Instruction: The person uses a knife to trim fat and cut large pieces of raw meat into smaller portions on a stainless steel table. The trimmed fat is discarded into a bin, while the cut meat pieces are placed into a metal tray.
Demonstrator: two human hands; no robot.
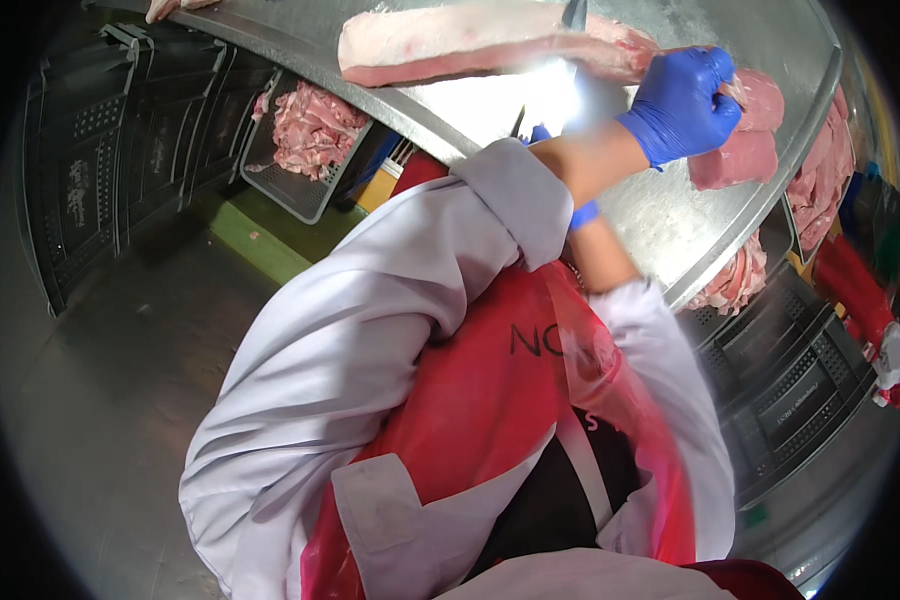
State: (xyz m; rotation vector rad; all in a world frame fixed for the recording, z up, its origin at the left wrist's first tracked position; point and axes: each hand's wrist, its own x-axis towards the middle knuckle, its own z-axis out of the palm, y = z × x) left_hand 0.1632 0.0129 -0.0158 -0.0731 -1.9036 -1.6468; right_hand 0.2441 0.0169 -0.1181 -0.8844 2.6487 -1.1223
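My left arm crosses over my right. At the far right of the table, my left hand (682,108), in a blue glove, is closed with a thin piece of raw meat (735,90) at its fingers. Two thick pink chunks of meat (735,160) lie right beside it. A long pale slab of meat with a fat layer, like a pork loin (450,45), stretches leftward from that hand. Mostly hidden under my left forearm is my right hand (540,132), also blue-gloved; its fingers cannot be made out. A dark pointed thing (518,120) sticks out next to it.
A grey blade-like tip (574,15) shows at the slab's far side. Below the metal table's (660,225) left edge stands a crate (315,200) of meat trimmings. More meat (820,175) fills containers at the right. Black crates (80,150) stand on the left.
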